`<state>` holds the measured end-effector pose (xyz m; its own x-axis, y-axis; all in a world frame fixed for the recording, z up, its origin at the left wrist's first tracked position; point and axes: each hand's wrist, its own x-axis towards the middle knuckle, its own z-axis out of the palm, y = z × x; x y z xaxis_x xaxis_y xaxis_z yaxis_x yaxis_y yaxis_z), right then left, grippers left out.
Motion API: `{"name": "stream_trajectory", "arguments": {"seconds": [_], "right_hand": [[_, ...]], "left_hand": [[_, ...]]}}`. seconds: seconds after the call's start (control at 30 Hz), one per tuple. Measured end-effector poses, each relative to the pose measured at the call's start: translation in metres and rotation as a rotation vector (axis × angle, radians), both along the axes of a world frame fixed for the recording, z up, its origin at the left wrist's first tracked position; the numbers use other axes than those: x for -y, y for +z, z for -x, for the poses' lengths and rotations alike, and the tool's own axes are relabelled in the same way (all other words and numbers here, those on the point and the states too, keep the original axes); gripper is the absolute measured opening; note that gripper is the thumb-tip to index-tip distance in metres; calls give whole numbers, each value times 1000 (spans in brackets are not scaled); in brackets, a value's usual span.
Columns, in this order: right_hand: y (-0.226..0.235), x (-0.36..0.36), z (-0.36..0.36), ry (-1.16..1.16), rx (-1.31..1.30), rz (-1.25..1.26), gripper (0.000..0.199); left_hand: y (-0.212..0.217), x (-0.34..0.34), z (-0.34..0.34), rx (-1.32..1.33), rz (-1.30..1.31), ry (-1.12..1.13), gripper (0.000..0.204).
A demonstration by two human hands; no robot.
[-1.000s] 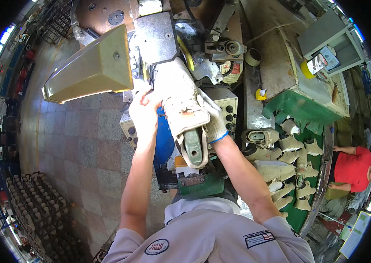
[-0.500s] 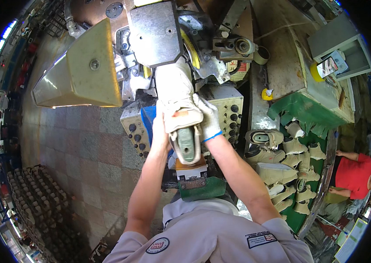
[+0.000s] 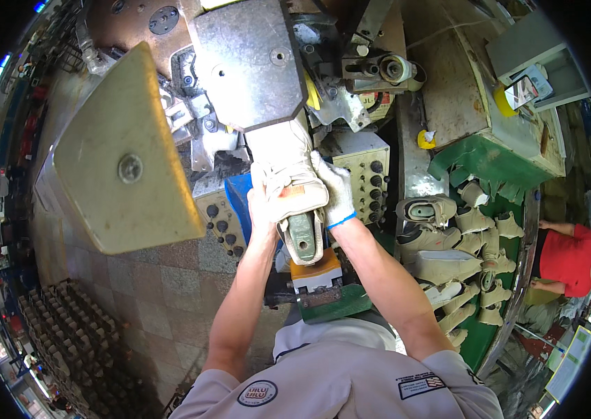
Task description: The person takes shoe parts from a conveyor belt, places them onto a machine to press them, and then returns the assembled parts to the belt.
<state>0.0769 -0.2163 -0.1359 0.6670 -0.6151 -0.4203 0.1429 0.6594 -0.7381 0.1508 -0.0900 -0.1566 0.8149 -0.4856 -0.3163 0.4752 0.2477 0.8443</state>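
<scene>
Pressing deeper under the grey machine head (image 3: 250,63) than a moment ago, the pale shoe upper on its last (image 3: 294,185) is sitting upside down. The bare left hand (image 3: 264,199) and gloved right hand (image 3: 334,188) are both clamping around it, apparently tightly.

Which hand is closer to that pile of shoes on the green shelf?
The right hand, the gloved one. It grips the right side of the pale shoe at the machine, on the side facing the pile of shoes. The left hand holds the shoe's far side, farther from the pile.
</scene>
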Motion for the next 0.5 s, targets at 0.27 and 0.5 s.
{"name": "stream_trajectory", "arguments": {"seconds": [0.27, 0.5], "right_hand": [[-16, 3, -11, 9, -41, 262, 34], [-23, 35, 60, 39, 215, -16, 42]], "left_hand": [[-38, -5, -12, 114, 21, -38, 29], [-68, -63, 28, 380, -526, -149, 58]]}}
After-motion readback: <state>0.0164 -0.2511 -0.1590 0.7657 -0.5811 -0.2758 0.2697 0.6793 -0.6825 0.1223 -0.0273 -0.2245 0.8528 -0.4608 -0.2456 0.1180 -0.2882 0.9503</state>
